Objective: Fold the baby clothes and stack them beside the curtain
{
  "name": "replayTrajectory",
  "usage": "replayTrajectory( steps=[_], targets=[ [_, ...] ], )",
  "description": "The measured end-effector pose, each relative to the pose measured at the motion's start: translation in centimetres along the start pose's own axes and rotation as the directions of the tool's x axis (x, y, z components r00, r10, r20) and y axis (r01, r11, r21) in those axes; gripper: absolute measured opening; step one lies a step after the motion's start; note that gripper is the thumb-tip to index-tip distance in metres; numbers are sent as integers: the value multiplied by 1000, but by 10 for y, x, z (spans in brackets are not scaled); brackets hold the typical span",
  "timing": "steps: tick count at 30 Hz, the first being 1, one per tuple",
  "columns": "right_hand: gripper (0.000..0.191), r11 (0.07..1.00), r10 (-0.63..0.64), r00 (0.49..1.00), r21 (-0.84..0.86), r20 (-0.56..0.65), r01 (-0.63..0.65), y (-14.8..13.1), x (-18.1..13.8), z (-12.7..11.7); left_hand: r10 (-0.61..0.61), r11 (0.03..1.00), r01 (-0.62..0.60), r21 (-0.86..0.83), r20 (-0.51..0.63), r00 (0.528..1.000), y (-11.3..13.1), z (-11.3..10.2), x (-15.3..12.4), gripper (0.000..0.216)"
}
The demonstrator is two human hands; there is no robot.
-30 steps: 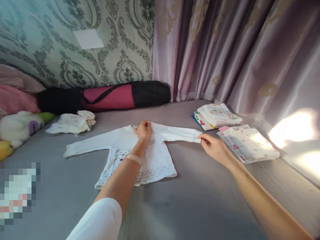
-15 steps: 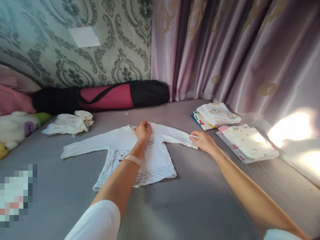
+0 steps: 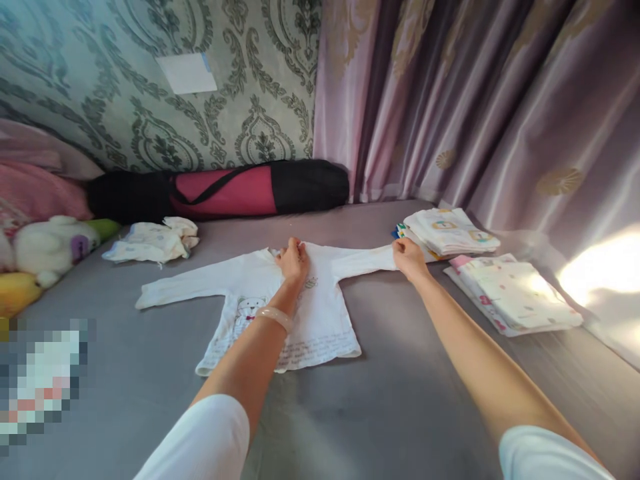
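Note:
A small white long-sleeved baby shirt [image 3: 325,320] lies spread on the grey bed sheet, with a bear print and lines of lettering on its front. My left hand [image 3: 294,261] is at the neckline, its fingers curled and closed on the cloth there. My right hand [image 3: 410,259] pinches the cuff of the right-side sleeve and pulls that sleeve straight out. The other sleeve lies flat to the left. Part of the collar is hidden beneath my left hand.
Folded printed cloths lie at the right in a back stack [image 3: 453,231] and a front stack [image 3: 520,297]. A crumpled white printed cloth [image 3: 150,241] rests at the back left, beside plush toys [image 3: 53,250]. Along the wall is a black and maroon long bag [image 3: 225,192].
My right hand has moved up and away from me with the cuff, so the sleeve now runs straighter and more level. My left hand stays at the neckline.

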State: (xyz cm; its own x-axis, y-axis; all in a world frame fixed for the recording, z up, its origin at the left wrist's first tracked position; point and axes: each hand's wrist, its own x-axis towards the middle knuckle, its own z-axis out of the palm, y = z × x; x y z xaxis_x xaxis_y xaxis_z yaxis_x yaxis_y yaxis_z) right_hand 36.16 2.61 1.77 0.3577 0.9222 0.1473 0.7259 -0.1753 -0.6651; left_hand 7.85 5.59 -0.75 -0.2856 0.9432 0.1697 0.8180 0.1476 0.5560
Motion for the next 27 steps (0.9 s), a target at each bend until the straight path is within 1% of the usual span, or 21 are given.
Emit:
replayTrajectory(
  steps=[1,2,3,4,6,8,12,17,20,23,25,27],
  targets=[
    [30,990,-77,997,-116,-1,76,-2,-1,-3,-3,1000,3,18,3,1000,1,-1,-1,23],
    [30,960,-155,988,-236,14,154,-3,-3,-6,-7,999,6,35,6,1000,2,-1,-1,23],
    [31,916,-216,976,-339,38,216,-3,-5,-8,-7,999,7,50,9,1000,2,-2,-2,23],
    [32,875,-250,966,-413,59,252,-3,-6,-10,-8,998,7,63,12,1000,3,-3,-3,24],
    [34,815,-261,962,-515,86,267,-1,-7,-11,-5,996,4,84,17,1000,5,-4,-5,25],
    [35,778,-239,965,-573,112,259,1,-6,-10,-3,994,1,106,17,1000,6,-4,-6,25],
    [37,749,-183,974,-624,132,225,3,0,-5,0,988,-1,155,7,1000,7,-3,-7,27],
    [37,776,-149,986,-610,69,160,1,5,-2,21,978,-18,207,-12,1000,8,-1,-7,29],
    [40,790,-88,995,-606,42,95,4,9,-1,30,970,-26,241,-11,999,12,-1,-9,29],
    [43,787,-26,999,-615,42,46,6,13,1,26,965,-18,260,-29,999,17,-2,-10,29],
    [45,784,1,999,-620,38,23,6,14,2,103,956,-92,278,-25,994,19,-3,-10,30],
    [45,784,10,999,-621,43,19,6,15,2,241,922,-243,303,44,970,21,-2,-8,33]
  ],
)
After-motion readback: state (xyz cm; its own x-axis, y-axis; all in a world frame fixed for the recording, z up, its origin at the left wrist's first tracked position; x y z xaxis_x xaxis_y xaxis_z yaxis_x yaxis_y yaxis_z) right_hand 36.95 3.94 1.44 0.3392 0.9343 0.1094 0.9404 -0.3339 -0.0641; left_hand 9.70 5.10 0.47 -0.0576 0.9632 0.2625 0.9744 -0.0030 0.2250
